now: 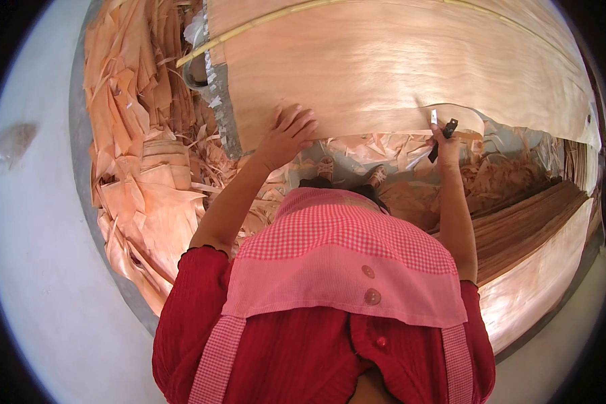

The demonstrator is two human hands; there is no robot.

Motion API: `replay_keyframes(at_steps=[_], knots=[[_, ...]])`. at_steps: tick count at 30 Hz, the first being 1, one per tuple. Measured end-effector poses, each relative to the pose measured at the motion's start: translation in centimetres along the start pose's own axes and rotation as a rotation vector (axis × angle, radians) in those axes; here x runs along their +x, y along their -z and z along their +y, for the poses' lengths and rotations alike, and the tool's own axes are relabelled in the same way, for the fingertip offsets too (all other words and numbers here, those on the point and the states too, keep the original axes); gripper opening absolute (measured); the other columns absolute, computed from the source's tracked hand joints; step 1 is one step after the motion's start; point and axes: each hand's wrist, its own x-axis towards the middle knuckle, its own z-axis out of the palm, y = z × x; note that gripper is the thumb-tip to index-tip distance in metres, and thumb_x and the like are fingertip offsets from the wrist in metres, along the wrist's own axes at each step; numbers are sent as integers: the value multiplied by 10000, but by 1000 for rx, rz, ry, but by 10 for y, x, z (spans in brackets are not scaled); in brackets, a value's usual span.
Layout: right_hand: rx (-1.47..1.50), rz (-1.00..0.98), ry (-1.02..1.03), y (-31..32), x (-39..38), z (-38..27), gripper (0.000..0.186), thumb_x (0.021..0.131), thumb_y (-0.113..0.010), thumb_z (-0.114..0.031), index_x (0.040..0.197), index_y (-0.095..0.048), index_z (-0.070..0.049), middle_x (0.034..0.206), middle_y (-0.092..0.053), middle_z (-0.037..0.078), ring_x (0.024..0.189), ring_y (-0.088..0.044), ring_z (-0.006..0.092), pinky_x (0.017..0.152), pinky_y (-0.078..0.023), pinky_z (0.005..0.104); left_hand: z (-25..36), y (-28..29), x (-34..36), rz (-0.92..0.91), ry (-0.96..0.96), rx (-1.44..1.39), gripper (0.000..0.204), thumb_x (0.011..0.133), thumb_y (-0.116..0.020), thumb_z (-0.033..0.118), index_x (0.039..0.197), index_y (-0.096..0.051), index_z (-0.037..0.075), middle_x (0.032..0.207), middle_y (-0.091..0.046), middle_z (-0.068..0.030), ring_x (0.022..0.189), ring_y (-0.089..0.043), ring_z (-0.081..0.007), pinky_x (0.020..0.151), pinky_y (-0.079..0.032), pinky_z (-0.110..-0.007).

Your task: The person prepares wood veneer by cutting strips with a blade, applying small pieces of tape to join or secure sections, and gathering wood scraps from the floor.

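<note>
Two hands (286,137), one tool (450,126) (and two feet (377,176)).

Bright light throws soft glare across the veneer (384,67) and a stronger shine on the lower-right sheet (525,296). The stack (518,232) beside it sits darker. Fisheye distortion bows the outer edges; black, blue-fringed vignetting fills the corners.

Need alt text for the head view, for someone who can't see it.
A person's left hand rests on a large thin wood sheet; the right hand holds a black cutter-like tool beside a curled strip. Torn scraps lie heaped at left.
</note>
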Motion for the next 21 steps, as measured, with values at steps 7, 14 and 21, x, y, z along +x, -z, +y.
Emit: replay_keyframes(at_steps=[7,14,21], knots=[[-389,-76,4,-51,-70,-41,204,839,-564,-200,830,-635,-9,586,-594,36,441,-478,86,398,-379,244,-1,-5,-8,-12,28,-11,462,764,-559,368,1164,-475,153,1300,-388,-13,1248,-297,-218,1043,-132,-467],[6,-506,-317,-191,-89,-22,180,796,-591,-159,829,-561,15,609,-589,90,421,-492,112,376,-386,239,1,-19,3,43,47,-292,480,756,-585,267,1171,-458,63,1252,-414,-67,1195,-352,-242,956,-329,-396],[-146,-496,-154,-202,-87,-24,228,788,-579,-138,949,-534,18,625,-592,97,470,-543,146,428,-436,281,8,-9,6,4,41,-47,490,792,-541,318,1225,-438,111,1312,-383,-21,1193,-350,-219,957,-313,-370]])
